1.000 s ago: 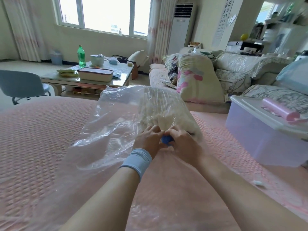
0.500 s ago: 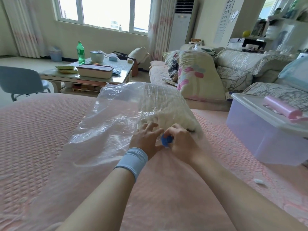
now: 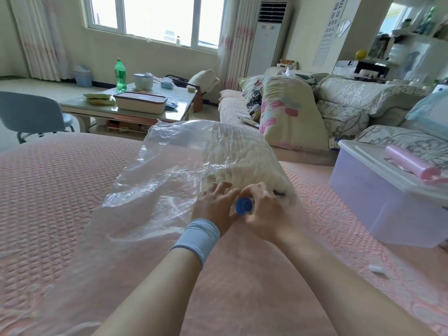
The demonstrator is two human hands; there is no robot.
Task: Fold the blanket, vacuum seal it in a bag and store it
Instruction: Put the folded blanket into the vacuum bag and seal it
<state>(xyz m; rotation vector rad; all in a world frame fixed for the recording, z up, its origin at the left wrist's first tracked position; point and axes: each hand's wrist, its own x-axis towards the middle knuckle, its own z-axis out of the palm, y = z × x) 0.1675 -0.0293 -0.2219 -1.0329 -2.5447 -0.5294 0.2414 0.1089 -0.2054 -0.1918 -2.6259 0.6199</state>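
A clear plastic vacuum bag [image 3: 155, 180] lies on the pink bed cover, loose and crinkled on its left half. Inside its right half sits the folded cream-white blanket [image 3: 242, 158]. A round blue valve cap [image 3: 244, 204] shows on the bag's near side. My right hand [image 3: 265, 214] grips that cap with thumb and fingers. My left hand [image 3: 215, 204], with a light blue wristband, rests on the bag just left of the cap, fingers spread and pressing the plastic down.
A translucent storage box [image 3: 378, 202] with a white lid stands on the bed at the right, a pink roll [image 3: 412, 163] lying on its lid. Pillows and bedding pile on the sofa [image 3: 291, 112] behind. A coffee table [image 3: 135, 105] and blue chair [image 3: 29, 112] stand back left.
My left hand's fingers have spread out over the bag. My right hand has turned slightly, so more of the blue cap shows.
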